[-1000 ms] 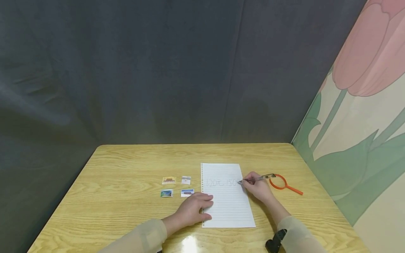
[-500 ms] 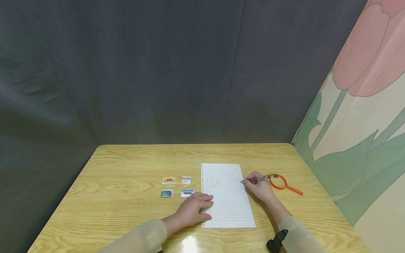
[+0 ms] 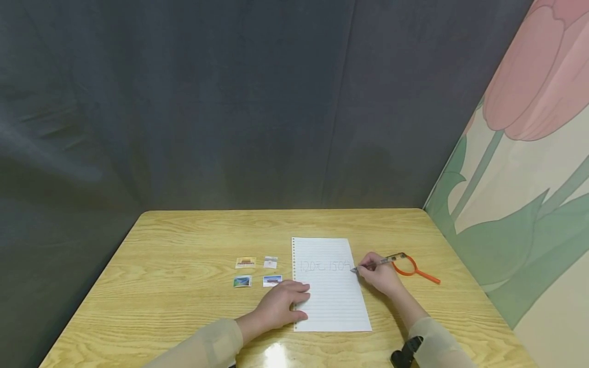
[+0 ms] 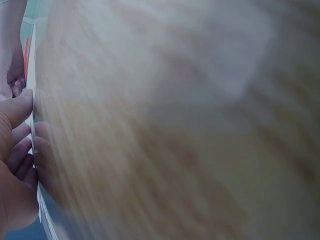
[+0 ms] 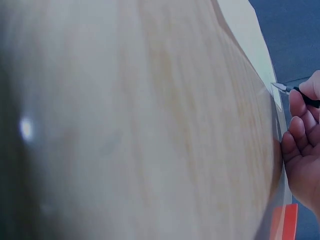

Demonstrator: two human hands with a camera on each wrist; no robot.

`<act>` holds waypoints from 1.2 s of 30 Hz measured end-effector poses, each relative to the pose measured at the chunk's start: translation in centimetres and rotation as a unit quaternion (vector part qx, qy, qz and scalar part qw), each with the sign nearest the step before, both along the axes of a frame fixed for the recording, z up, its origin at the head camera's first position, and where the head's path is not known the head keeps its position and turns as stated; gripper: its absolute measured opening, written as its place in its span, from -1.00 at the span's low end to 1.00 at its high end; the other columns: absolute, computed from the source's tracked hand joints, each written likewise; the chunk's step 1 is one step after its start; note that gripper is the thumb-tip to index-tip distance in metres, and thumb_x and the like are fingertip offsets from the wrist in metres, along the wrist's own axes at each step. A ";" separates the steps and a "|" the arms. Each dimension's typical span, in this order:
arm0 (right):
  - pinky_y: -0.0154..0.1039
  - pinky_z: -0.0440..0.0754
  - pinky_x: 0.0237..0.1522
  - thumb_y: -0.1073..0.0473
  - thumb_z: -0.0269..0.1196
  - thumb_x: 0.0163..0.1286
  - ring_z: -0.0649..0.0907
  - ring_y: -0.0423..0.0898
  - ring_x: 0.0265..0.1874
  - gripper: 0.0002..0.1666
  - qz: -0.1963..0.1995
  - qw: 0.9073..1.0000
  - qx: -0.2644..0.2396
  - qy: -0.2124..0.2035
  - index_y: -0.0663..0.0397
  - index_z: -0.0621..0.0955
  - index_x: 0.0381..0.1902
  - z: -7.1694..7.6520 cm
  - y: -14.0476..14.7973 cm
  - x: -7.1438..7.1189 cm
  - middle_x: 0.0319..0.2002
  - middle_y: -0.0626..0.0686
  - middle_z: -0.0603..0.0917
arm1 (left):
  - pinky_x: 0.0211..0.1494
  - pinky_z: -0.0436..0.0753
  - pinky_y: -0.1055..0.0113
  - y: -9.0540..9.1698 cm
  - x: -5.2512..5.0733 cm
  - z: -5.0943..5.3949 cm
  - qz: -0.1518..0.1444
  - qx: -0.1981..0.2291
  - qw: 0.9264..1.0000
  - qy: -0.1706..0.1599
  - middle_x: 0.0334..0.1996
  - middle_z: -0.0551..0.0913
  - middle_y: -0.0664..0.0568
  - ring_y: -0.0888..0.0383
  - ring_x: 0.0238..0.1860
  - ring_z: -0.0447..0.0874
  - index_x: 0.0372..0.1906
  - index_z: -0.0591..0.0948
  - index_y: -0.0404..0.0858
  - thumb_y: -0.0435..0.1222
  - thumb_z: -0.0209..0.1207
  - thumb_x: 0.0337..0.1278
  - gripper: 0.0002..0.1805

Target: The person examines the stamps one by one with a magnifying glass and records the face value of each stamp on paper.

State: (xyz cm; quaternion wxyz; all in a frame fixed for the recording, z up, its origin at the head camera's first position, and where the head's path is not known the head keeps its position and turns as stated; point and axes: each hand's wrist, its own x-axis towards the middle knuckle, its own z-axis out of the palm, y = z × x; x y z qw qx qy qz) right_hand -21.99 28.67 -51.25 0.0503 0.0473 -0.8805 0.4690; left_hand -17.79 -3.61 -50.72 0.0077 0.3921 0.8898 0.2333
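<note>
A lined sheet of paper (image 3: 329, 304) with punched holes down its left side lies on the table; handwriting reading about "120元 150" and a further character runs across its upper part. My right hand (image 3: 383, 276) pinches a pen (image 3: 384, 260) whose tip meets the sheet near its right edge, at the end of that writing. In the right wrist view the pen's metal tip (image 5: 281, 87) shows against the paper. My left hand (image 3: 281, 304) rests with spread, relaxed fingers on the sheet's left edge. The left wrist view shows the same hand (image 4: 15, 160) low against the tabletop.
Left of the sheet lie several small picture stamps, among them a yellow stamp (image 3: 246, 262) and a green-blue stamp (image 3: 242, 281). An orange magnifying glass (image 3: 427, 276) lies right of my right hand. A dark curtain (image 3: 276, 128) stands behind the wooden table (image 3: 175, 286).
My right hand has shifted slightly right with the pen, and more strokes show after "150". The left hand and the sheet have stayed put.
</note>
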 end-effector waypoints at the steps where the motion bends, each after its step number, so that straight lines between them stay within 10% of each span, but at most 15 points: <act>1: -0.41 0.39 -0.63 0.39 0.32 0.24 0.45 -0.19 -0.63 -0.92 0.001 1.000 0.004 0.002 0.20 0.59 -0.38 0.0 0.0 0.0 -0.52 0.00 0.58 | 0.41 0.35 0.22 0.0 0.0 0.0 0.000 0.000 1.000 0.000 0.28 0.53 0.06 0.07 0.31 0.43 0.17 0.66 -0.16 -0.10 0.40 0.09 -0.48; 36: -0.37 0.45 -0.49 0.35 0.36 0.25 0.49 -0.12 -0.50 -0.93 -0.001 1.000 0.021 -0.013 0.17 0.63 -0.35 -0.2 -0.5 -0.1 -0.46 -0.01 0.62 | 0.38 0.39 0.25 0.0 -0.2 -0.1 -0.011 0.010 1.000 0.006 0.26 0.56 0.03 0.06 0.28 0.46 0.14 0.68 -0.15 -0.12 0.41 0.08 -0.51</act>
